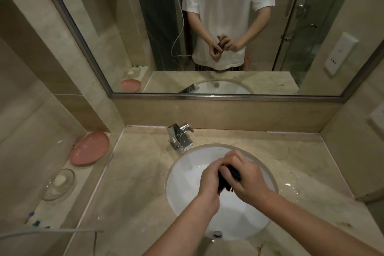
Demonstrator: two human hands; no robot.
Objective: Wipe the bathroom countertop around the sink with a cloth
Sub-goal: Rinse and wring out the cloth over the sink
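Observation:
A dark cloth (225, 181) is bunched between both hands above the white round sink (187, 174). My left hand (209, 181) grips its lower part, fingers curled round it. My right hand (245, 176) grips the upper part from the right, thumb across the cloth. Most of the cloth is hidden inside the two fists. The beige marble countertop (137, 168) surrounds the sink on all sides, with wet patches at the right of the basin.
A chrome faucet (180, 137) stands behind the sink. On a ledge to the left lie a pink dish (90, 148) and a clear soap dish with soap (59, 183). A mirror (207, 27) covers the back wall. Side walls close in left and right.

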